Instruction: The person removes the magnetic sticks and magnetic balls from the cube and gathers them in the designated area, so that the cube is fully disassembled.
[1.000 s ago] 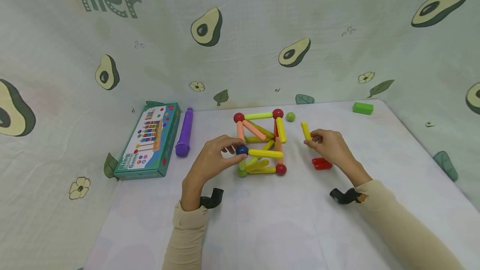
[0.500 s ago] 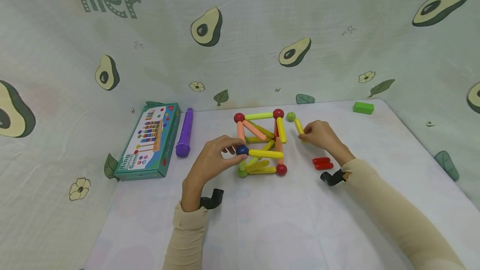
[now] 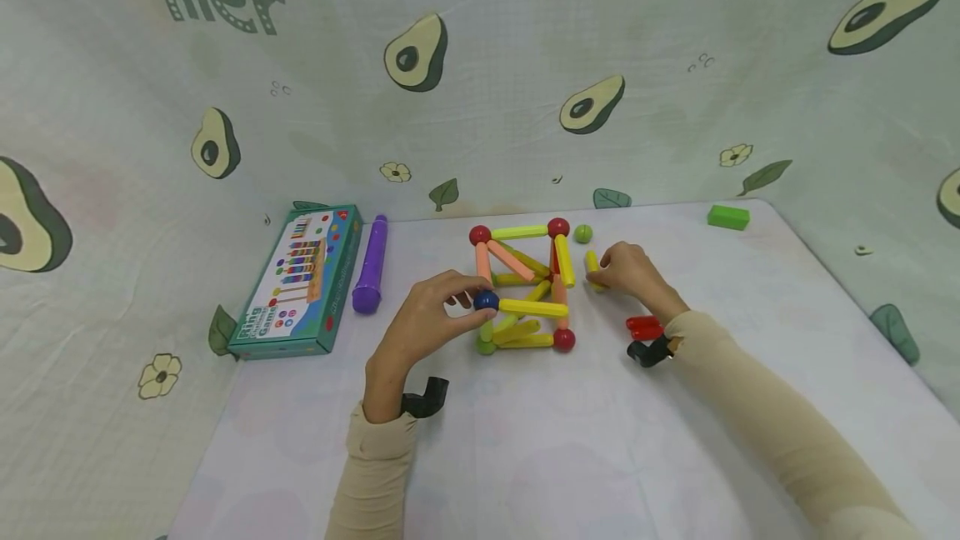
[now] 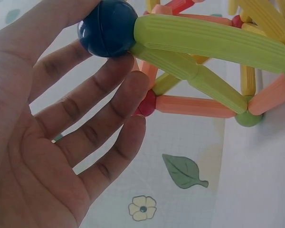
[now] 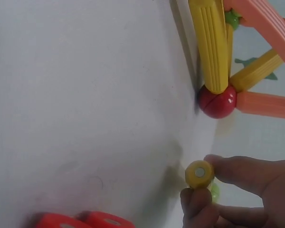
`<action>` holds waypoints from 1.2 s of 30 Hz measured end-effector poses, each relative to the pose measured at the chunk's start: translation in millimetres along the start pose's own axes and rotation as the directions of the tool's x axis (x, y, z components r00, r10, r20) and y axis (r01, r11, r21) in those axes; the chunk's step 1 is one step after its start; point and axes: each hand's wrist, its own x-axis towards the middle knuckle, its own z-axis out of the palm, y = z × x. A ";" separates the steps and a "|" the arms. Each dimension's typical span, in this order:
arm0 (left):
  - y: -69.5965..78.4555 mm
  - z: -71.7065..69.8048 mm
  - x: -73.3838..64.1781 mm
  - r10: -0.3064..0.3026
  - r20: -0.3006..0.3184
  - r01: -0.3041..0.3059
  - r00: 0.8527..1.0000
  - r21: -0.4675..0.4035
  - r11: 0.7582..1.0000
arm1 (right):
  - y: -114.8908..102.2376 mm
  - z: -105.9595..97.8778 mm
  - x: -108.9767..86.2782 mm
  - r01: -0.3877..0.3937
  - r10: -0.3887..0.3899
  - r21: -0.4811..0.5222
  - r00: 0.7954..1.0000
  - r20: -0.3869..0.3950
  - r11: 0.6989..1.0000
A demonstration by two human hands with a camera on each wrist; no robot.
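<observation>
Yellow stick [image 3: 592, 265] pinched in the right hand [image 3: 632, 270], and it's come in closer to the stick-and-ball frame [image 3: 534, 307] than a second ago; there's a gap though, so my read is nearer, just not joined yet. Left hand [image 3: 427, 317] has the frame's blue ball [image 3: 486, 301] pinched, basically unmoved. Two red sticks [image 3: 643, 323] lie nearby, loose green ball [image 3: 582, 233] farther back.

Box [image 3: 296, 286]: my left, on the table [image 3: 540, 440]
Mic [image 3: 371, 265]: just right of it
Frame [image 3: 533, 307]: middle
Block [image 3: 728, 217]: back right
</observation>
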 end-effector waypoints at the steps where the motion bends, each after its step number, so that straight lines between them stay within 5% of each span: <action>1: -0.1 0.3 0.0 -0.004 0.001 0.004 1.000 -0.001 1.000 | 0.4 0.7 0.3 -0.002 0.002 0.000 1.000 0.002 1.000; 11: 0.9 1.5 -0.9 -0.003 -0.007 0.003 1.000 0.003 1.000 | 8.4 8.1 1.3 0.006 -0.006 -0.024 1.000 -0.007 1.000; 15: 1.4 2.1 -0.5 -0.006 -0.004 0.006 1.000 0.006 1.000 | 8.3 0.7 -13.8 0.094 -0.097 -0.038 0.991 -0.089 0.995; 18: 2.0 1.8 -0.4 -0.008 -0.004 0.008 1.000 0.007 1.000 | 5.2 -8.0 -28.9 0.192 -0.197 -0.045 0.967 -0.164 0.980; 28: 1.9 0.8 0.5 0.001 0.002 -0.001 1.000 0.002 1.000 | -19.2 -23.7 -85.4 0.446 -0.436 -0.041 0.844 -0.312 0.894; 36: 1.0 0.0 0.0 -0.006 -0.006 0.006 1.000 0.018 1.000 | -49.8 -20.1 -114.0 0.690 -0.688 -0.129 0.649 -0.325 0.712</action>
